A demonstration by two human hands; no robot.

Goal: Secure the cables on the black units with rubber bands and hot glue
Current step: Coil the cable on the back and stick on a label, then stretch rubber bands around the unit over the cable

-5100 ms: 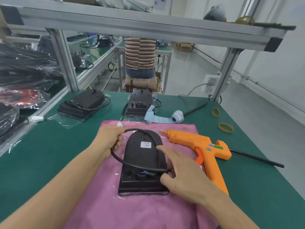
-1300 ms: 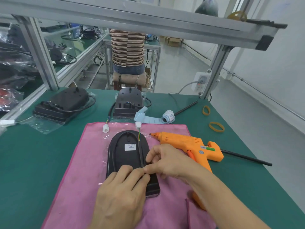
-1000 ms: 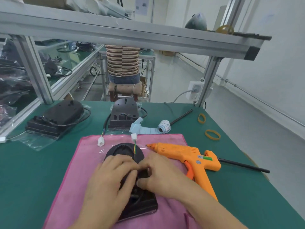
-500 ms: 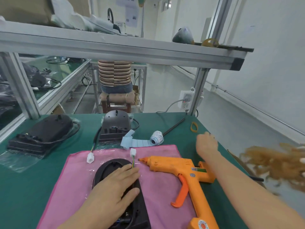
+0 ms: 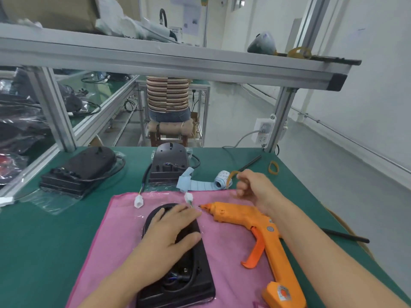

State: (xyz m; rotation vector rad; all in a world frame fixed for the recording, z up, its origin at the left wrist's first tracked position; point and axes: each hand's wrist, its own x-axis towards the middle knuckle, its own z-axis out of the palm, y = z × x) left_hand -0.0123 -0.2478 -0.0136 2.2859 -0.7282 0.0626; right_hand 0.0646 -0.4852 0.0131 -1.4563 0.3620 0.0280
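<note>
— What is the left hand (image 5: 172, 233) doing?

— It lies flat, fingers spread and nearly straight, pressing on the black unit (image 5: 191, 276) that sits on the pink cloth (image 5: 106, 241). The unit's cable (image 5: 194, 268) runs under the palm; its white connector (image 5: 188, 197) lies just beyond the fingertips.

— And the right hand (image 5: 255, 188)?

— Raised above the green table (image 5: 55, 241), fingers curled, pinching a tan rubber band (image 5: 231, 177) at the fingertips. The picture is blurred there.

— The glue gun?

— The orange hot glue gun (image 5: 253, 225) lies on the cloth below the right hand, nozzle almost touching the left fingertips. Another rubber band (image 5: 273, 167) lies beyond the right fingers.
</note>
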